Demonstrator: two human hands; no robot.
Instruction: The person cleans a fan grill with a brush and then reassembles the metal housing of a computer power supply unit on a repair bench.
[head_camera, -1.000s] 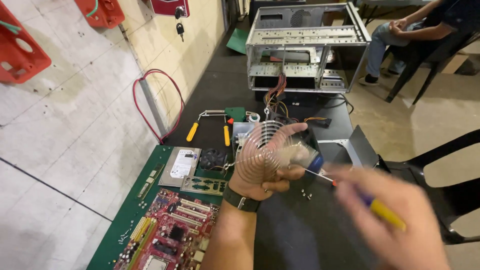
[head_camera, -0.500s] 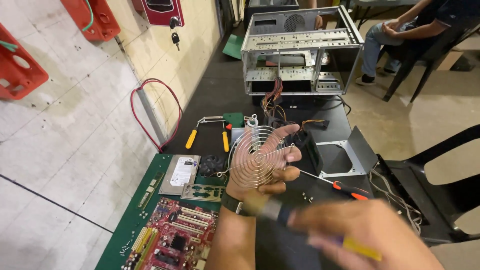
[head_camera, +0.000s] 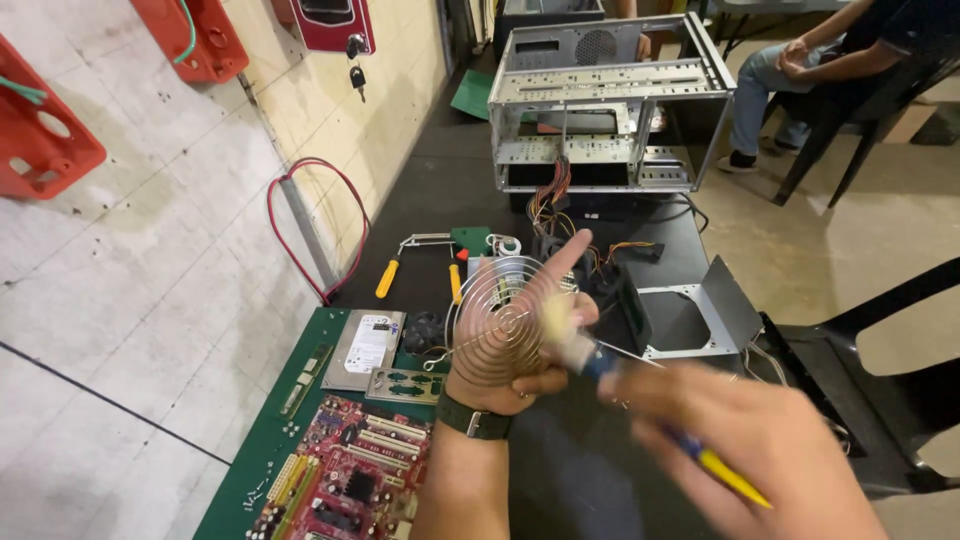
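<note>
Left hand (head_camera: 515, 345) is up over the worktop (head_camera: 440, 190), fingers curled around a round wire fan grille (head_camera: 500, 310), index finger pointing up past its rim. Grille is held upright, facing the camera, above the middle of the worktop. Right hand (head_camera: 755, 455) is blurred, closed around a screwdriver (head_camera: 640, 415) with a blue-and-yellow handle; it sits low right, just beside the left hand, and the tool's end near the grille is too smeared to say whether it touches. Below the left wrist: red motherboard (head_camera: 345, 480) on a green mat (head_camera: 260, 450), with a silver drive (head_camera: 368, 347) just above it. Yellow-handled pliers (head_camera: 415, 260) lie behind the grille. Open metal computer case (head_camera: 610, 100) stands at the far end. Another person sits on a chair, top right.
</note>
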